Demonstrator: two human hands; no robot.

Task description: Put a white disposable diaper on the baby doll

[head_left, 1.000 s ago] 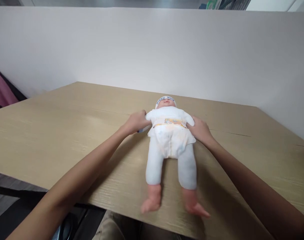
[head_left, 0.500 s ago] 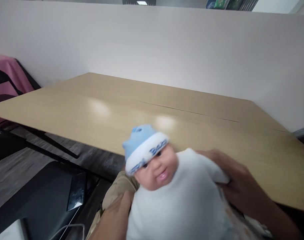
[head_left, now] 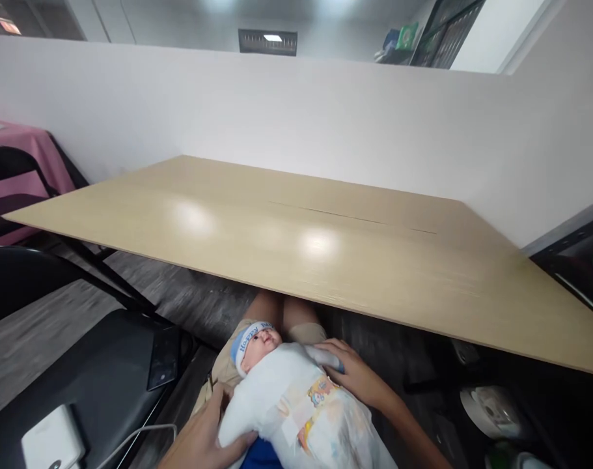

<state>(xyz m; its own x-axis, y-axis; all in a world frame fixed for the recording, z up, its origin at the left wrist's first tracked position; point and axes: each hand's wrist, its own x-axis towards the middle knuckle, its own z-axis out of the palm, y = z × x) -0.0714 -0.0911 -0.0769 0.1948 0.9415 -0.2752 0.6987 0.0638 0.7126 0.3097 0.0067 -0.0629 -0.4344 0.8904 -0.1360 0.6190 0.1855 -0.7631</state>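
We hold a doll (head_left: pixel 262 391) in a blue-and-white cap on our lap (head_left: pixel 222 365), just below the near edge of a pale wood-grain desk (head_left: pixel 257 228). Our left hand (head_left: pixel 203 430) grasps one of its arms between thumb and fingers; the fingers of our right hand (head_left: pixel 352 371) are curled around the other arm. Ceiling light glares in two spots on the desktop, where a thin dark line runs lengthwise. A white wall (head_left: pixel 325 124) rises behind it. At left, a phone (head_left: pixel 163 361) and a white device (head_left: pixel 52 436) lie on a black chair (head_left: pixel 101 365) above grey flooring (head_left: pixel 154 280), with pink cloth (head_left: pixel 23 140) draped beyond.
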